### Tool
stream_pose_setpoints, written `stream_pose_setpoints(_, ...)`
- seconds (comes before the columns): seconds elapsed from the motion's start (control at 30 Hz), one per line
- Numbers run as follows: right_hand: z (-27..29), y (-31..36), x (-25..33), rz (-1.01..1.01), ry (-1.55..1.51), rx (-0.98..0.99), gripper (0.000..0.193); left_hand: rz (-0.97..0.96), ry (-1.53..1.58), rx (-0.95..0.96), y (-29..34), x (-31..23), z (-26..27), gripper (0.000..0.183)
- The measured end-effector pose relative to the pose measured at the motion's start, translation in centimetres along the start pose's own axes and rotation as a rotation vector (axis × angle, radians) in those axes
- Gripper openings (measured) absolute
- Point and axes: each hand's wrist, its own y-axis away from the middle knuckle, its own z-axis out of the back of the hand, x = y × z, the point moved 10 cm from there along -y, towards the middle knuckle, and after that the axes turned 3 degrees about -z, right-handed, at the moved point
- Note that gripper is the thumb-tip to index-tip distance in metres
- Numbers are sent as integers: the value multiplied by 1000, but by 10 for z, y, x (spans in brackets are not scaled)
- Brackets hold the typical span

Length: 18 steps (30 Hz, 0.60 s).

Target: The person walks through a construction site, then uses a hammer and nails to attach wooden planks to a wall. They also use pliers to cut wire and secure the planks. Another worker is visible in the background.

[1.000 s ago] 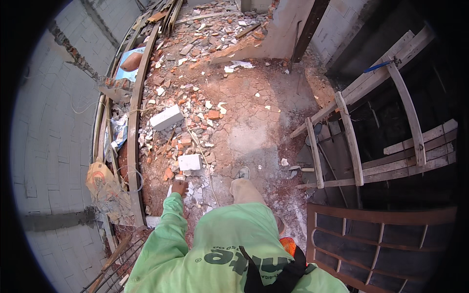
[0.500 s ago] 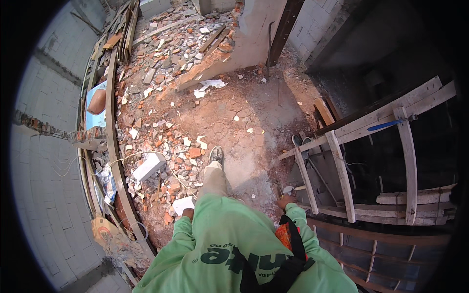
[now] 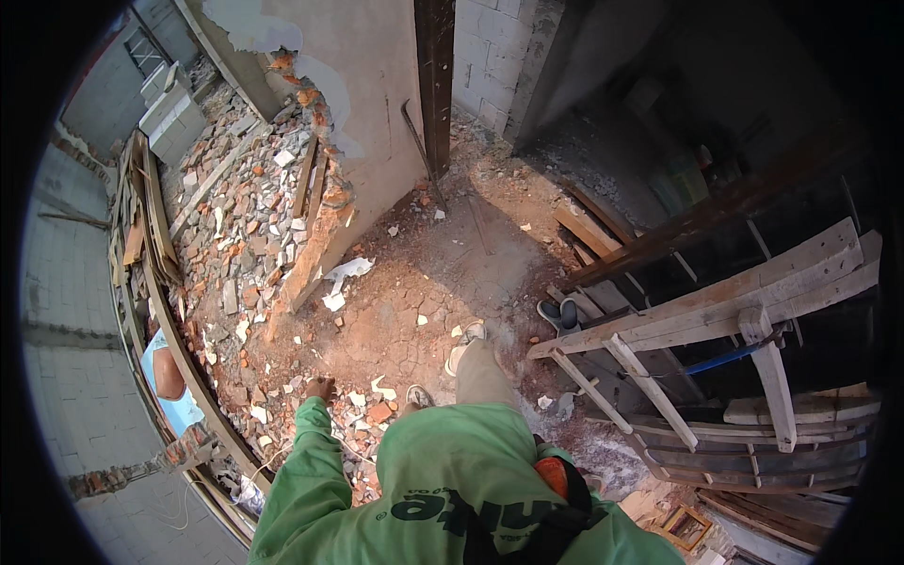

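My left hand [image 3: 321,387], at the end of a green sleeve, hangs over the rubble left of my body. Its fingers are curled in, and nothing shows in them. Broken brick and plaster rubble [image 3: 380,413] lies below and beside it. My right hand is hidden behind my body and the orange and black bag [image 3: 554,477] at my right side. My two shoes stand on the cracked dirt floor [image 3: 377,282], the right shoe [image 3: 468,341] ahead of the left shoe [image 3: 418,396].
A partly broken wall [image 3: 363,122] rises ahead, with a metal bar [image 3: 420,151] leaning on it. Long planks [image 3: 193,363] edge the rubble on the left. On the right is a wooden frame [image 3: 716,292] with a blue strap [image 3: 725,358]. Dark shoes [image 3: 559,314] lie near its end.
I have stepped forward, with the right foot now in front. My left hand has swung ahead. My right hand, seen earlier beside the wooden frame, has gone back out of sight.
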Motion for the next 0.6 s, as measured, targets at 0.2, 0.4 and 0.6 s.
stream_pose_setpoints(0.2, 95, -14, 40, -83, -140, 11, 73, -177, 67, 43, -46, -206, -96, 15)
stream_pose_setpoints(0.4, 213, -52, 87, -109, -250, -19, 70, -179, -113, 409, -22, -328, -258, 30)
stream_pose_setpoints(0.6, 335, -94, 121, -150, -384, -52, 67, -162, -323, 453, -59, -423, -332, 34)
